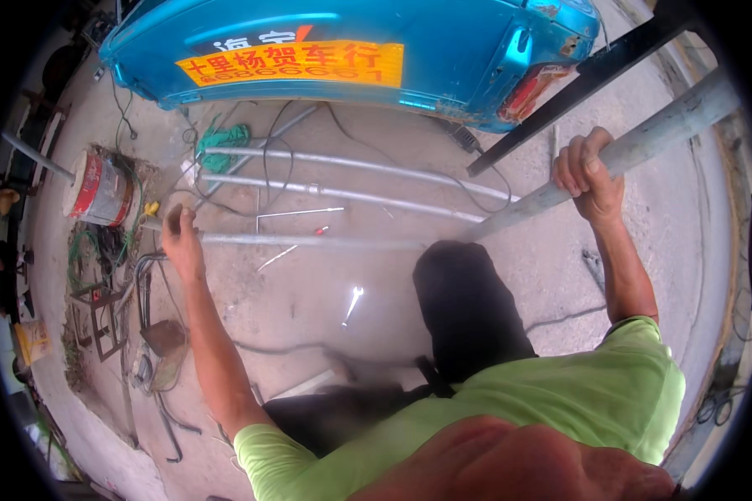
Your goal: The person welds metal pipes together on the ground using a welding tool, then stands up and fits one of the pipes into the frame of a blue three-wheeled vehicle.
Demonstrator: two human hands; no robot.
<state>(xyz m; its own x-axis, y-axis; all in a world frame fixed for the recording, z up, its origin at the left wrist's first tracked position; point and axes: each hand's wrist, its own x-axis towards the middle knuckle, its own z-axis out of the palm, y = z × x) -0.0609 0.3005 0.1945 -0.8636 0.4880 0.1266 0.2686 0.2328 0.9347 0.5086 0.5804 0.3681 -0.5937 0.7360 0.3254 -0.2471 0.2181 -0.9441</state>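
Observation:
My left hand [182, 240] is closed round a thin silvery metal pipe [309, 240] at the left; the pipe runs along the floor toward my knee, with a short end showing past the fingers. On the right, my right hand [591, 174] grips a thick grey metal pipe [668, 125], fingers wrapped over it. That pipe slants from the upper right down to my bent knee. Two more thin pipes [376, 197] lie beyond the left-hand one. A wrench [353, 306] rests on the floor in front of me, and a thin rod [301, 212] lies between the pipes.
A blue vehicle panel [459, 50] with a yellow sign spans the far side. A black metal bar [576, 92] slants beside the thick pipe. At left are a red-and-white bucket [100, 190], a green cloth [226, 146], a small metal frame [100, 321] and loose cables.

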